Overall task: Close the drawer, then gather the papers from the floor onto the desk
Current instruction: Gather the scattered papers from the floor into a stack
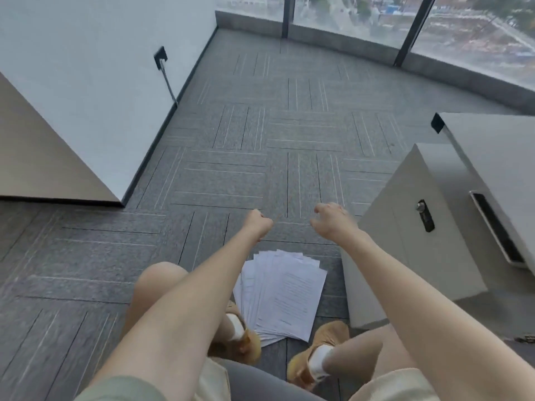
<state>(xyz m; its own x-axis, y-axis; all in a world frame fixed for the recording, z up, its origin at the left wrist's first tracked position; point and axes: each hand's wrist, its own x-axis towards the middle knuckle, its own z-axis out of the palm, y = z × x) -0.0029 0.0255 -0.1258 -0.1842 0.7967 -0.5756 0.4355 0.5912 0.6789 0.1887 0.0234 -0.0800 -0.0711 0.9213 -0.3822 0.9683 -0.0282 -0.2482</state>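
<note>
A fanned stack of white printed papers lies on the grey carpet between my feet. Both arms stretch forward above it. My left hand is curled into a loose fist and holds nothing. My right hand hangs with its fingers bent and slightly apart, also holding nothing. To the right stands a grey drawer cabinet with a lock on its front; the drawer front with a dark recessed handle looks flush with the body. A pale desk top sits above the cabinet at the right edge.
My brown slippers and bare knees flank the papers. A white wall with a socket and cable runs along the left, with a beige panel in front of it. Floor-to-ceiling windows line the far side. Carpet stretches ahead.
</note>
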